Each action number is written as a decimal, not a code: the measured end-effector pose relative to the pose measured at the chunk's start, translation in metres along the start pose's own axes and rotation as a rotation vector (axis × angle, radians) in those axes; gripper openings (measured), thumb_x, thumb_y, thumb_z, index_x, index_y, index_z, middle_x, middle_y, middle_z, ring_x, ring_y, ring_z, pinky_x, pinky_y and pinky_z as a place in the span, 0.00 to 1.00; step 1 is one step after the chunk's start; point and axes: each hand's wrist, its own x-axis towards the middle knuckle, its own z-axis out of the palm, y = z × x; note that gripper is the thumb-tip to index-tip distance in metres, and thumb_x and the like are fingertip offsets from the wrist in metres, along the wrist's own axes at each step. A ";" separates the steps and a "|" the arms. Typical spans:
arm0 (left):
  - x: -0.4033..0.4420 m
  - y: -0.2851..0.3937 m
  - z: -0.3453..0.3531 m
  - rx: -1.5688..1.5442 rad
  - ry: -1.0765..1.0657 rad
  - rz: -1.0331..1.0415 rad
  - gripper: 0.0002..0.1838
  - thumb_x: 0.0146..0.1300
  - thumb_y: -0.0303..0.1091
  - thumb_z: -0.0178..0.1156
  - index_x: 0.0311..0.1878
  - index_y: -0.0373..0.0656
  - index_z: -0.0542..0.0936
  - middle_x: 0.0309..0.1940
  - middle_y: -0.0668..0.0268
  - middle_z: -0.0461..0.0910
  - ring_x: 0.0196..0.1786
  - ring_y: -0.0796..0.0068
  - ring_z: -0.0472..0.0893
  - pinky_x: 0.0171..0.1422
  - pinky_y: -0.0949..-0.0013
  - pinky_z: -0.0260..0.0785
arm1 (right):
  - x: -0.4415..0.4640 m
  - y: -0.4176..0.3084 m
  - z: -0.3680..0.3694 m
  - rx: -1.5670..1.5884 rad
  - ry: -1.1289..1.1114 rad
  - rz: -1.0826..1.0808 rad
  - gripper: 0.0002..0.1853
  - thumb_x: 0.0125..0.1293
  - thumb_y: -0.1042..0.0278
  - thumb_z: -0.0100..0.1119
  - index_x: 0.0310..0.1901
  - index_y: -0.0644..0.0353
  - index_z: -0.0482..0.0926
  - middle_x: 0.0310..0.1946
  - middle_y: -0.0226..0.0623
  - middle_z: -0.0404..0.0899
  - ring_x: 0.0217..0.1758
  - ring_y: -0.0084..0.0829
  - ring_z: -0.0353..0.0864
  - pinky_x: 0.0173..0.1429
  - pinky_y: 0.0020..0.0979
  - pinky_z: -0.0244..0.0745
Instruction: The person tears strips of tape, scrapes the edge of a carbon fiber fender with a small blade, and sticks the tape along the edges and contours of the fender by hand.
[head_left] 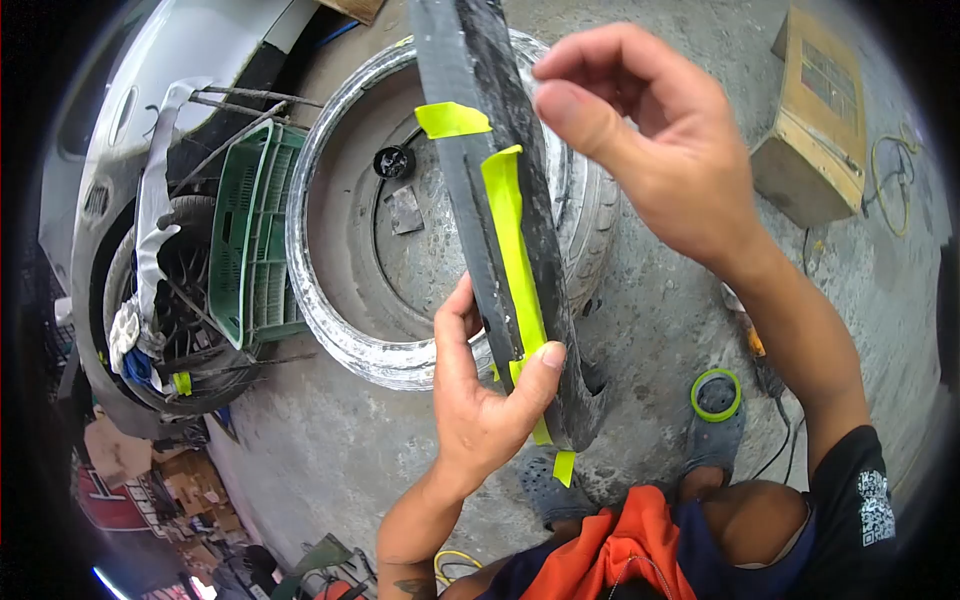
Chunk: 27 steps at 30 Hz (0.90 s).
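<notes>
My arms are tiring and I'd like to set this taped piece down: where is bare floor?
Floor looks bare between the tire and the left shoe and, partly hidden, between the tire and the cardboard box. Crowded: the green crate and car wheel at left; inside the tire, a black piece and grey square.

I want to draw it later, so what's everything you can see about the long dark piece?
The long dark piece looks like scuffed plastic with whitish smudges. Bright yellow-green tape runs along and across it, with one bit sticking out at the near end. It's tilted, its far end out of view, over a tyre. The left hand grips it; whether the right hand touches it isn't clear.
</notes>
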 end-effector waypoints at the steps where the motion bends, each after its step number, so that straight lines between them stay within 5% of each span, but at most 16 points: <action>1: 0.000 -0.001 0.001 0.019 -0.002 0.035 0.45 0.63 0.39 0.74 0.74 0.27 0.61 0.59 0.54 0.77 0.61 0.67 0.76 0.69 0.63 0.68 | -0.002 -0.010 -0.002 -0.085 -0.099 -0.018 0.14 0.69 0.67 0.72 0.53 0.61 0.82 0.43 0.27 0.83 0.41 0.15 0.75 0.48 0.22 0.72; 6: 0.001 0.003 0.001 0.017 -0.003 0.056 0.43 0.64 0.39 0.72 0.74 0.28 0.62 0.58 0.56 0.78 0.61 0.69 0.77 0.69 0.64 0.68 | 0.011 -0.042 -0.003 -0.552 -0.354 -0.494 0.21 0.58 0.75 0.75 0.54 0.58 0.84 0.36 0.31 0.83 0.38 0.23 0.80 0.43 0.26 0.74; 13: 0.001 0.003 0.002 0.004 0.003 0.022 0.46 0.60 0.39 0.75 0.73 0.26 0.62 0.58 0.48 0.79 0.61 0.61 0.79 0.69 0.61 0.70 | 0.021 -0.043 0.007 -0.617 -0.447 -0.379 0.07 0.60 0.79 0.68 0.40 0.63 0.82 0.34 0.41 0.76 0.38 0.39 0.78 0.43 0.34 0.74; 19: 0.002 0.001 0.007 -0.032 0.030 0.074 0.45 0.59 0.36 0.75 0.73 0.26 0.62 0.56 0.50 0.79 0.60 0.63 0.79 0.67 0.62 0.71 | 0.026 -0.007 0.003 -0.371 -0.417 -0.544 0.06 0.65 0.77 0.67 0.42 0.59 0.83 0.37 0.35 0.78 0.42 0.33 0.77 0.49 0.33 0.71; 27: 0.000 0.002 0.009 -0.061 0.048 0.057 0.44 0.59 0.34 0.75 0.72 0.26 0.62 0.56 0.51 0.79 0.58 0.66 0.79 0.66 0.63 0.71 | 0.020 0.014 -0.001 -0.168 -0.452 -0.330 0.04 0.72 0.71 0.66 0.45 0.59 0.83 0.40 0.29 0.79 0.44 0.23 0.77 0.49 0.27 0.72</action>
